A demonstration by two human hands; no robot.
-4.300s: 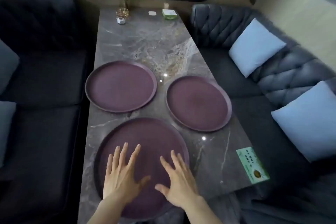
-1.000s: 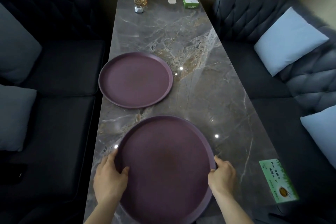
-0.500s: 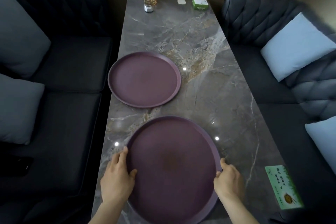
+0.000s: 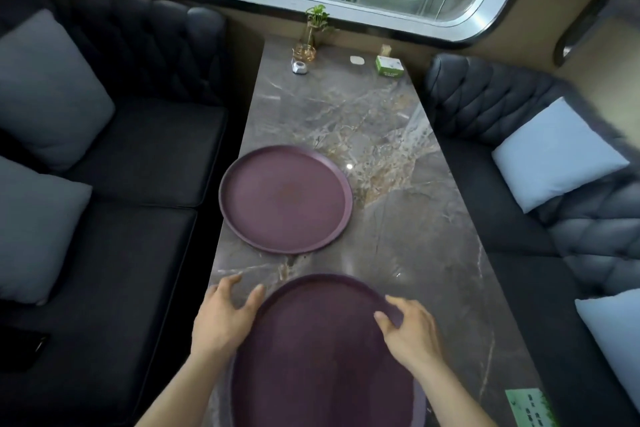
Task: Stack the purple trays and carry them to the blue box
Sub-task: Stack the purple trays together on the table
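Note:
Two purple round trays show on the marble table (image 4: pixel 408 218). The far tray (image 4: pixel 285 199) lies flat near the table's left edge. The near tray (image 4: pixel 325 357) is at the front, and a second rim shows under it at the lower right. My left hand (image 4: pixel 221 319) has spread fingers on the table beside the near tray's left rim, with the thumb at the rim. My right hand (image 4: pixel 408 329) is on the far right rim, thumb inside and fingers curled over the edge. No blue box is in view.
At the window end stand a small plant in a glass vase (image 4: pixel 313 31), a silver object (image 4: pixel 299 68) and a green box (image 4: pixel 388 66). A green card (image 4: pixel 528 407) lies at the front right corner. Dark sofas with pale cushions (image 4: pixel 554 152) flank the table.
Both hands have slid forward from the near tray's sides to its far part. The left hand has let go and spread its fingers. The view has tilted up to show the window.

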